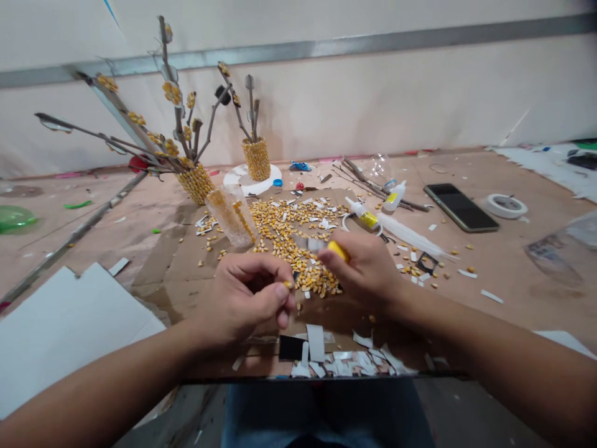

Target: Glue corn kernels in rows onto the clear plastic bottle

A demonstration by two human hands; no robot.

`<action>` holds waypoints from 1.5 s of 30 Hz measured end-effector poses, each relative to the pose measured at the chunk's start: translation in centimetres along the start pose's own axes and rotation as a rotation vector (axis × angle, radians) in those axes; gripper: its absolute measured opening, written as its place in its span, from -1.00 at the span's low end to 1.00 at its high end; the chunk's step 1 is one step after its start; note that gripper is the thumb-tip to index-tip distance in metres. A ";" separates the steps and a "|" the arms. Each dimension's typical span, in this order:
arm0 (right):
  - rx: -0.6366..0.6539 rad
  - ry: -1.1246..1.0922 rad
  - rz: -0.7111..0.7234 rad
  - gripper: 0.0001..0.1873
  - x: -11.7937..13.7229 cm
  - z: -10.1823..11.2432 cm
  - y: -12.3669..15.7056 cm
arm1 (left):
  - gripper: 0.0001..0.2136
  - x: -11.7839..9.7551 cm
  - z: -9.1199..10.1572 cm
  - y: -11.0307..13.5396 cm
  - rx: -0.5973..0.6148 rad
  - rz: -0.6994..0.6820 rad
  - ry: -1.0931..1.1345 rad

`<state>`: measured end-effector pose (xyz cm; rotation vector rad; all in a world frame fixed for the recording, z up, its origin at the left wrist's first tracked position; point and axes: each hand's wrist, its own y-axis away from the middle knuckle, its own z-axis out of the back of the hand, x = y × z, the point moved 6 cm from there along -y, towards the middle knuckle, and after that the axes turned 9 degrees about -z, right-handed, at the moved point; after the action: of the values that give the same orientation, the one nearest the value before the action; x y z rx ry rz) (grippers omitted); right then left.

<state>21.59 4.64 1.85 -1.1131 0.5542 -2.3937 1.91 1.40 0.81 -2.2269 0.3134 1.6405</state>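
Yellow corn kernel [288, 285] pinched in my left hand [249, 292], steady for trimming. My right hand [368, 270] grips the yellow-handled blade [321, 245] over the kernel pile [289, 233], near the bench's front edge.

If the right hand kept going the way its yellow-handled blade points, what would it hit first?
Probably the tipped clear cup of kernels, up-left of the right hand; the blade passes over the loose corn pile first. Depth is unclear.

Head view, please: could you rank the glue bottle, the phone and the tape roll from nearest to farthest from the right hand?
From the right hand:
1. Glue bottle, just beyond it.
2. Phone, farther right.
3. Tape roll, right of the phone.
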 end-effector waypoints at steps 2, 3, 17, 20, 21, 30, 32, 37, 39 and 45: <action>-0.085 -0.063 -0.120 -0.34 -1.4 0.7 -0.5 | -0.79 0.1 0.1 0.0 -0.005 0.028 0.012; -0.109 -0.122 -0.137 -0.35 -1.6 1.0 -0.7 | -0.78 0.2 0.2 -0.1 -0.017 0.044 0.011; 0.189 -0.511 0.164 -0.72 2.7 -0.9 1.7 | -0.63 2.5 -1.3 -1.6 0.088 0.300 0.039; 0.187 -0.475 0.151 -0.80 2.9 -0.8 1.4 | -0.71 2.1 -1.2 -1.6 0.104 0.253 -0.126; 0.175 -0.467 0.130 -0.84 2.8 -0.7 1.2 | -0.75 1.5 -0.8 -1.7 0.090 0.172 -0.252; 0.025 -0.675 -0.345 -0.87 0.1 -0.1 -0.3 | -0.13 -9.4 10.1 -4.5 -0.280 -0.737 -1.242; 0.024 -0.677 -0.364 -0.88 -0.3 0.0 -0.6 | 0.00 -8.9 12.1 -6.2 -0.155 -0.512 -1.191; 0.072 -0.607 -0.356 -0.88 -1.0 -0.5 -0.8 | -0.08 -6.0 13.1 -7.2 -0.074 -0.111 -0.904; 0.060 -0.578 -0.336 -0.87 -1.1 -0.5 -0.7 | -0.30 -5.8 12.2 -6.9 -0.105 -0.140 -0.912; 0.028 -0.560 -0.090 -0.92 0.8 0.3 -0.8 | -0.34 -4.8 6.8 -4.5 -0.095 -0.166 -0.701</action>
<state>21.20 4.78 2.95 -1.7332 0.2788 -2.0100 -3.75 8.17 4.27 -1.5368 -0.1343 2.2263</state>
